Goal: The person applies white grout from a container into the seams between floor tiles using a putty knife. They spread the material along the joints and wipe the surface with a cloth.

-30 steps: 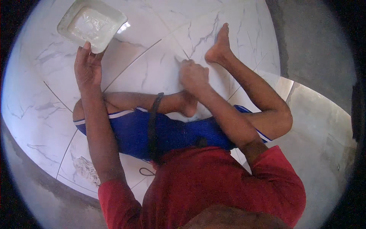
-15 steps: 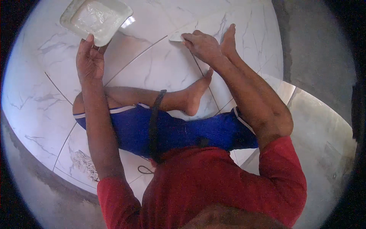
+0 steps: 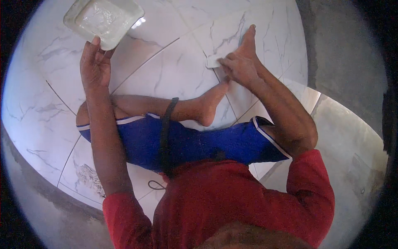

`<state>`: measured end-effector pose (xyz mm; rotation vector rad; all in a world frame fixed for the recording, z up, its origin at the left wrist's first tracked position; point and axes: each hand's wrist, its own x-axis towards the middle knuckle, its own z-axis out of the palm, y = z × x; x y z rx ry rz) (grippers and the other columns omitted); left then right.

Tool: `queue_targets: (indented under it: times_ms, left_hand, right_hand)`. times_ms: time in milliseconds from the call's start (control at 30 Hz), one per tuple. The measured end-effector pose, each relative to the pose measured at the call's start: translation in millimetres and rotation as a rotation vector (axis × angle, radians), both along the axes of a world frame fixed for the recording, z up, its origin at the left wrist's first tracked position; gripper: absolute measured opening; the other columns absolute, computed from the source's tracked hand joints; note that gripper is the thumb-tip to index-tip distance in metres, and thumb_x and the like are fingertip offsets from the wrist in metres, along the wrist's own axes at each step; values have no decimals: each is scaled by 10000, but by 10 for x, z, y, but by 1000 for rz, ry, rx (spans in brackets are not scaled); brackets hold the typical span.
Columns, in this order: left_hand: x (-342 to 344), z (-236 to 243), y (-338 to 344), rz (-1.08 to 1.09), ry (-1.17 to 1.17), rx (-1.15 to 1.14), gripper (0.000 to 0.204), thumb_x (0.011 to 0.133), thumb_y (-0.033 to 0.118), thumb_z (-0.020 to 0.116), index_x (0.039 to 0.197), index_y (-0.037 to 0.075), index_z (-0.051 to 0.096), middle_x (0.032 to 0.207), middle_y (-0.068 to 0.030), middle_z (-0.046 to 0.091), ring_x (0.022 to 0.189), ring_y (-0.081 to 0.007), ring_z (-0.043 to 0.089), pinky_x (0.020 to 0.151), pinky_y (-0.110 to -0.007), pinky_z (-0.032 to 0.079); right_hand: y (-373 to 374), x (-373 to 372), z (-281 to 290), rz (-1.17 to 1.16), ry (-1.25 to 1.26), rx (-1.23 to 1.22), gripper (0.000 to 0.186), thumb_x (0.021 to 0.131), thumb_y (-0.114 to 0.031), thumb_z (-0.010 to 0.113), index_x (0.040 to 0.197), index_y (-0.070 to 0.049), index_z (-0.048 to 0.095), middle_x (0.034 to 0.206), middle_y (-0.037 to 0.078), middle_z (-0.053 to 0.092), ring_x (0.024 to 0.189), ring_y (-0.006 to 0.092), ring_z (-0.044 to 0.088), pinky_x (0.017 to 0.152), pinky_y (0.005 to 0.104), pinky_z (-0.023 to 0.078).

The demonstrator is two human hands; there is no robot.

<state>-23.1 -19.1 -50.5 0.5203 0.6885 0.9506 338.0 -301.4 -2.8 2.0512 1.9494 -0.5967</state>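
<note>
My left hand [image 3: 95, 68] grips the near corner of a shallow, off-white rectangular tray [image 3: 71, 20], thumb over its rim, at the upper left. Wet white paste [image 3: 99, 17] covers the tray's bottom. In my right hand [image 3: 241, 70], between my two feet, is a small flat white scraper [image 3: 212, 62] held against the floor. It lies over a joint between marbled white tiles [image 3: 153, 76]. Below the scraper the joint is a dark line [image 3: 227, 94]; above it the line looks pale. The fingertips under the tray are hidden.
My bare left foot [image 3: 209, 106] and right foot [image 3: 248, 43] rest on the tiles close to the right hand. A crumpled whitish cloth or rag [image 3: 90, 178] lies beside my left elbow. Grey bare floor [image 3: 340, 50] borders the tiles at right.
My right hand has drawn the scraper toward me and to the right along the joint. The left hand and tray have shifted very slightly left.
</note>
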Motion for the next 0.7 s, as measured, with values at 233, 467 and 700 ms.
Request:
queue_targets:
  times_ms: [233,467,700]
  left_hand:
    - [-107,-58,11,15,4,13,588,1006,168,585,1485,-45,318,1501,-209,450,1371,-356,482,1147,-564,426]
    - [-69,-18,-22,54,36,-19,578,1016,172,564,1487,-51,314,1498,-209,460,1382,-351,472,1159,-560,410]
    - [-64,-34,2,14,52,-12,600,1002,186,590,1484,-50,322,1500,-199,461,1380,-341,475,1155,-550,416]
  right_hand:
    - [736,-99,159,127,-145,251,187,928,-271,673,1087,-320,757,1004,-34,756,987,171,703,974,817,138]
    - [539,155,15,32,-136,80,206,833,-184,728,997,-304,760,977,-78,755,996,158,691,1049,772,145]
    - [577,203,145,25,-158,25,288,800,-164,730,1087,-168,735,1102,-9,737,1108,215,650,1094,707,178]
